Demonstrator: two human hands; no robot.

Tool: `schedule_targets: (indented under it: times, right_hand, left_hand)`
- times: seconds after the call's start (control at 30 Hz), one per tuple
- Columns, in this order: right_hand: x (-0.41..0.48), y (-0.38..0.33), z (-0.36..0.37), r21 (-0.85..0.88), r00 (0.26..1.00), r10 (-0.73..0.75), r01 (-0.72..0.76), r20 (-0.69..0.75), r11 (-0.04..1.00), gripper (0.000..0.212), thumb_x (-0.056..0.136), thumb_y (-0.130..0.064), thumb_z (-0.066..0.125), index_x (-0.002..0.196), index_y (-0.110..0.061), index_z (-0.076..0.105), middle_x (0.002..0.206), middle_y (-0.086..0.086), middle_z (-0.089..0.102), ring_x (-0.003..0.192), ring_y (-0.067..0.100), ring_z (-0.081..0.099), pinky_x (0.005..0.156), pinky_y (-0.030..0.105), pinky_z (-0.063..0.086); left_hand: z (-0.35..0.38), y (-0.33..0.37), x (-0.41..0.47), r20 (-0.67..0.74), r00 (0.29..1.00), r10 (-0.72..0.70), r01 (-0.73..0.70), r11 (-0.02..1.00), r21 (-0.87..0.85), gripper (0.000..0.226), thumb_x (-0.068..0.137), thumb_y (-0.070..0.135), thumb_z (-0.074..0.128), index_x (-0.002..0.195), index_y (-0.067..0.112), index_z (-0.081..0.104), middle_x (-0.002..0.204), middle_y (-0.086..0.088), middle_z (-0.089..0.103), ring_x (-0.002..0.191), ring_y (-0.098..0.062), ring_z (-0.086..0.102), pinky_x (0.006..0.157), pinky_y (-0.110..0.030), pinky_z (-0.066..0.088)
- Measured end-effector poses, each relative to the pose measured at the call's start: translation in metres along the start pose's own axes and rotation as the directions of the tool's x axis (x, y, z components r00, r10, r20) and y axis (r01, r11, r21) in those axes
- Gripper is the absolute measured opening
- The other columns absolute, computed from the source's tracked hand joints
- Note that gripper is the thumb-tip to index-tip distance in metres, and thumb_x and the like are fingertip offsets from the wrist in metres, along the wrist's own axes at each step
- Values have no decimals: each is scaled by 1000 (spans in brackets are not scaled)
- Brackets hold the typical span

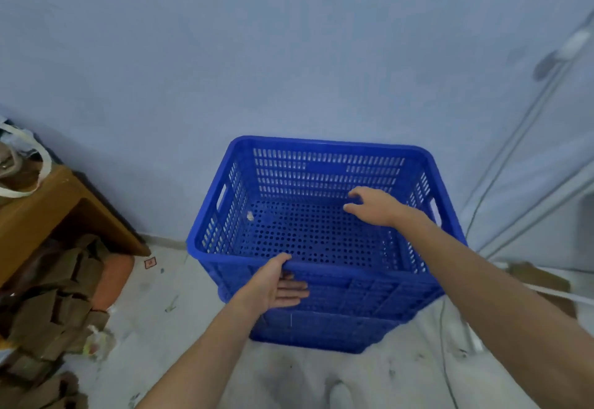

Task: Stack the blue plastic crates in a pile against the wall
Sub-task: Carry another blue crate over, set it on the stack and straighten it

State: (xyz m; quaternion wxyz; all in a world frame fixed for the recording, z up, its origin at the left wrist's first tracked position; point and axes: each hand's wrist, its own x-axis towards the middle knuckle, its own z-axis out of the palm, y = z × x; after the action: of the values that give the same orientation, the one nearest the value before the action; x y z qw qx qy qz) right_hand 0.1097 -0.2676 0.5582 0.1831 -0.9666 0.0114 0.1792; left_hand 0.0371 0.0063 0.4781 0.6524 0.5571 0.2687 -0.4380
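Two hands point(276, 286) on stacked blue crates point(324, 283) — pale wall point(289, 54), dirty floor point(167, 312).

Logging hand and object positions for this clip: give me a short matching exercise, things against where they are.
Things:
1. left hand
2. right hand
3. top blue crate
4. wooden table

Places:
A. over the crate's interior, fingers spread
B. far left, beside the wall
C. gripping the crate's near rim
D. nested on another crate, against the wall

Pairs: 1-C, 2-A, 3-D, 4-B
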Motion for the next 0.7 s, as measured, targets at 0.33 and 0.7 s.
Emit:
schedule_targets:
  times: [0.33, 0.7]
  right_hand:
    - [-144, 45, 99, -93, 964, 140, -165, -227, 982, 41, 96, -57, 44, 111, -23, 61, 101, -2, 64, 97, 24, 62, 84, 37, 48]
    - [-142, 67, 103, -241, 961, 110, -173, -255, 955, 36, 98, -55, 41, 103, -22, 54, 93, -3, 53, 90, 22, 51, 91, 39, 41]
  left_hand:
    - [-10, -1, -3, 153, 988, -34, 10, 988, 155, 71, 86, 64, 55, 116, 1, 64, 106, -21, 76, 95, -37, 75, 75, -43, 61]
    - [-7, -17, -45, -8, 775, 632, -502, 623, 600, 30, 94, 36, 60, 82, 12, 71, 77, -1, 79, 70, -21, 75, 79, -49, 60]
